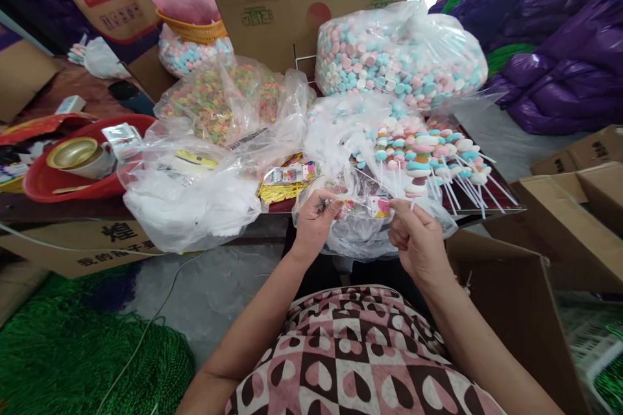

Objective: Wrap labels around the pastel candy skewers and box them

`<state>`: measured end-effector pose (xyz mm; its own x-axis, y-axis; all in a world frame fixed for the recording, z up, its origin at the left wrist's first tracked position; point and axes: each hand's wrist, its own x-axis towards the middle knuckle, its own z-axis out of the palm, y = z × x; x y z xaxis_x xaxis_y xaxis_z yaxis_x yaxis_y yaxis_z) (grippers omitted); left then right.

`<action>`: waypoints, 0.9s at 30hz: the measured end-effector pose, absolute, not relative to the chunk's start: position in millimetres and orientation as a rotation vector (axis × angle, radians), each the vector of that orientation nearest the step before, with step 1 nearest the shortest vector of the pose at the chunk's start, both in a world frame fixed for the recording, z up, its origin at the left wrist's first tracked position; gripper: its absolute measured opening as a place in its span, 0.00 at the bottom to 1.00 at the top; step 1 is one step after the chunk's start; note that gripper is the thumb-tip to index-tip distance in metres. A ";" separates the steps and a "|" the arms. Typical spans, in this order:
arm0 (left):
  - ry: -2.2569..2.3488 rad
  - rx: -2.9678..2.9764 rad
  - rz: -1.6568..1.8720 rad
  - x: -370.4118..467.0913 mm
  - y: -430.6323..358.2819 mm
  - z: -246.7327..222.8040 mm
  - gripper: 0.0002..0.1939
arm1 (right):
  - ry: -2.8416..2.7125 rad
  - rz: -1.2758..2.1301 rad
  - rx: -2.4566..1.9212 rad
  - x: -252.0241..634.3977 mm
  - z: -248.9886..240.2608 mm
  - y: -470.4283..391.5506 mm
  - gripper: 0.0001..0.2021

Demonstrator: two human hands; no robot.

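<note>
Printed wrapper (378, 206) is between the hands, on the near-left side of the marshmallow pops (440, 152). Left hand (318, 214): grip pinched on the wrapper's clear end. Right hand (413, 230): grip pinched on its printed end (fingers partly hide it), just in front of the pops. Yellow ties (281, 192) on the bench (503, 205) left of the pops; marshmallow bag (379, 61) behind them.

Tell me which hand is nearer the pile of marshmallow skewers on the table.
Right. The right hand is just in front of the marshmallow skewers, by the pile's near edge; the left hand is farther off, to the pile's left.
</note>
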<state>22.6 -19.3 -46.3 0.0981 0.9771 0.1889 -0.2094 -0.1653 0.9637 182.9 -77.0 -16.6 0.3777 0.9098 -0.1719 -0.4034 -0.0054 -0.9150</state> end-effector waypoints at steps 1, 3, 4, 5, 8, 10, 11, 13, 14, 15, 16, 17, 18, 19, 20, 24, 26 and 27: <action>0.892 1.276 1.336 22.0 -19.5 -47.3 0.14 | -0.569 1.151 -1.141 181.9 -16.3 -77.5 0.14; 0.913 1.342 1.332 21.0 -19.5 -48.8 0.13 | -0.572 1.177 -1.143 180.6 -16.4 -78.5 0.16; 0.925 1.373 1.334 20.6 -19.5 -49.0 0.13 | -0.572 1.180 -1.147 180.3 -16.8 -78.8 0.17; 0.937 1.404 1.335 20.3 -19.6 -48.8 0.13 | -0.572 1.180 -1.156 180.1 -17.6 -79.0 0.18; 0.963 1.456 1.313 20.4 -21.2 -46.6 0.14 | -0.596 1.174 -1.200 179.4 -22.6 -78.5 0.19; 0.977 1.421 1.283 21.8 -23.5 -45.1 0.15 | -0.622 1.137 -1.222 178.5 -27.3 -77.7 0.20; 0.986 1.388 1.272 22.8 -25.0 -44.6 0.16 | -0.630 1.106 -1.226 178.0 -29.6 -77.3 0.21; 1.001 1.332 1.262 25.0 -28.0 -44.4 0.17 | -0.629 1.034 -1.223 177.5 -33.0 -76.7 0.23; 1.003 1.318 1.261 25.8 -29.3 -44.6 0.18 | -0.624 1.002 -1.218 177.7 -33.9 -76.6 0.24; 1.003 1.319 1.259 26.4 -30.3 -44.8 0.18 | -0.623 0.993 -1.214 178.2 -34.3 -76.6 0.24; 1.000 1.330 1.256 26.6 -31.0 -45.1 0.18 | -0.630 1.012 -1.211 179.1 -34.1 -76.7 0.24; 0.993 1.351 1.253 26.5 -31.4 -45.2 0.18 | -0.643 1.052 -1.213 180.1 -33.6 -77.0 0.23; 0.986 1.376 1.254 26.3 -31.6 -45.4 0.18 | -0.658 1.099 -1.220 181.1 -32.9 -77.2 0.22; 0.978 1.398 1.256 26.0 -31.7 -45.6 0.18 | -0.670 1.139 -1.230 181.8 -32.2 -77.5 0.21; 0.972 1.409 1.259 26.1 -31.7 -46.0 0.17 | -0.672 1.157 -1.238 182.3 -31.7 -77.6 0.20; 0.919 1.249 1.242 30.3 -32.1 -49.7 0.17 | -0.641 1.049 -1.227 180.5 -32.3 -76.7 0.21; 0.865 1.074 1.232 33.3 -31.0 -51.7 0.18 | -0.673 1.047 -1.240 179.8 -31.9 -76.2 0.22; 0.835 0.978 1.233 34.0 -29.6 -52.1 0.18 | -0.697 1.063 -1.251 180.1 -30.6 -76.5 0.22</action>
<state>34.0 -29.6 -52.1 0.1551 0.9879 0.0014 -0.3656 0.0561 0.9291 180.1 -76.5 -30.6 0.3851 0.9145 -0.1243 -0.2506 -0.0260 -0.9677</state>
